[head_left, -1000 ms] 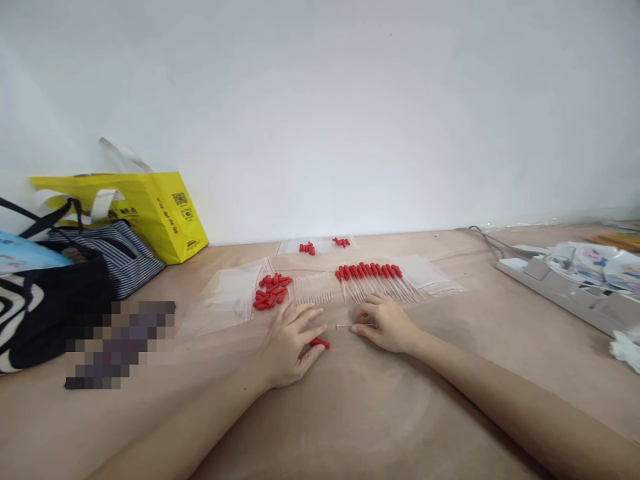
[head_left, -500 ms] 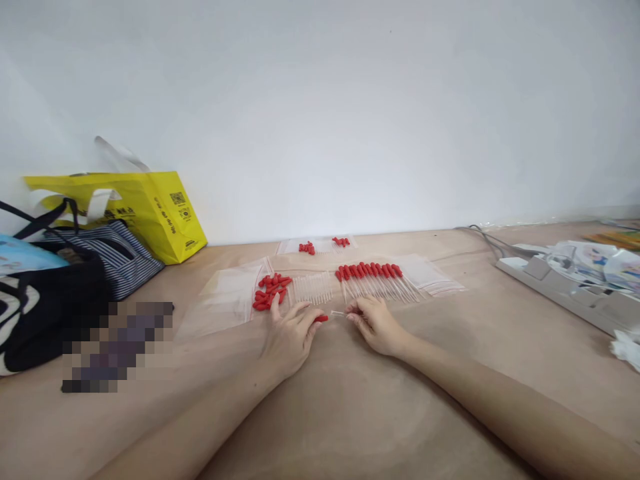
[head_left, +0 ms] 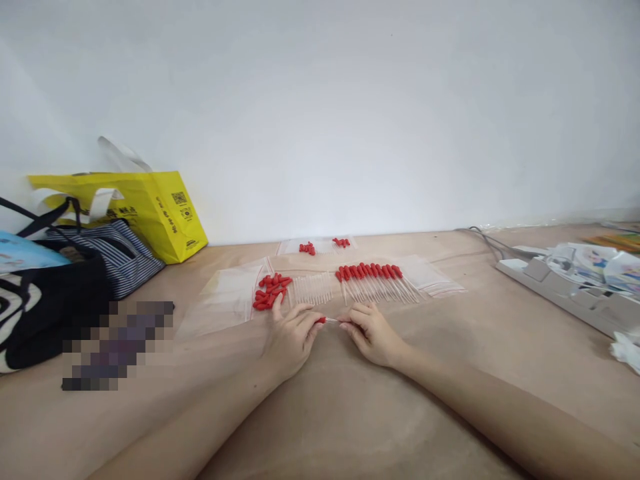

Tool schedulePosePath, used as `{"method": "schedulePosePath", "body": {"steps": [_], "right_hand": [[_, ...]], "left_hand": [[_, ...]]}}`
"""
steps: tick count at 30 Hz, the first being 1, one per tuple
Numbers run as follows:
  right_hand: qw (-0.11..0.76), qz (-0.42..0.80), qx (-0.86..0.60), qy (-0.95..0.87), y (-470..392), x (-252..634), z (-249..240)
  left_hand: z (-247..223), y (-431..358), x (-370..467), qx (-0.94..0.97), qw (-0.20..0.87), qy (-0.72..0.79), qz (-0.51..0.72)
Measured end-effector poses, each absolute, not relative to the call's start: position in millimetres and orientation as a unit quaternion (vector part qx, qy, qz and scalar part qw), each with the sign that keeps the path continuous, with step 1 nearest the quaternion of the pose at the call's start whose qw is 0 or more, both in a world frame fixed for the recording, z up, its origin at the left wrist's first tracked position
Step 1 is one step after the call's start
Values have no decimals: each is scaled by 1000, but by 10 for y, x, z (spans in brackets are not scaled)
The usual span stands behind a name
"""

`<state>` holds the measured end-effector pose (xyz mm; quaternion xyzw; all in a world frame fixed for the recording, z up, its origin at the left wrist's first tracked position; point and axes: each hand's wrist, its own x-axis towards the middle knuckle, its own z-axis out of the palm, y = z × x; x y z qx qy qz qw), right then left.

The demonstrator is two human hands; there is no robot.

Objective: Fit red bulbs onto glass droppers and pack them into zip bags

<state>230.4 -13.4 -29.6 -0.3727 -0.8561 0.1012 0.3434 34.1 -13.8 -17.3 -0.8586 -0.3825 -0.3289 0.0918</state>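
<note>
1. Between the hands, the left hand's [head_left: 291, 337] grip pinches a red bulb [head_left: 321, 320], the right hand's [head_left: 374, 335] a clear tube [head_left: 333, 321].
2. Their gap has just closed; tube and bulb now appear joined.
3. Beyond lie loose red bulbs [head_left: 270, 298], bare tubes [head_left: 313, 289] and red-topped tubes [head_left: 376, 271].

Tan tabletop [head_left: 360, 413], bare along near side. Across middle: clear zip bags [head_left: 227, 290] lying flat, heap of red pieces [head_left: 273, 292], row of clear tubes [head_left: 313, 290], row of red-topped sticks [head_left: 375, 277] just beside. Near back edge: another clear bag [head_left: 289, 247] with few red bits [head_left: 307, 249]. Left: yellow bag [head_left: 175, 213], striped bag [head_left: 120, 257], black bag [head_left: 75, 300], pixelated dark object [head_left: 120, 343]. Right: long pale casing [head_left: 545, 288], crumpled white scrap [head_left: 625, 350].
</note>
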Motion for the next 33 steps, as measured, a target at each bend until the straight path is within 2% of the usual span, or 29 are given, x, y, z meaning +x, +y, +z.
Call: {"method": "schedulePosePath", "body": {"steps": [13, 21, 33], "right_hand": [[305, -4, -316, -898, -119, 2337, -304], [348, 17, -285, -893, -110, 2258, -316], [333, 50, -318, -886, -66, 2299, -272]], "left_hand": [[-180, -145, 352, -871, 82, -344, -340], [-191, -167, 361, -878, 74, -330, -339], [-138, -124, 302, -866, 100, -348, -344]]}}
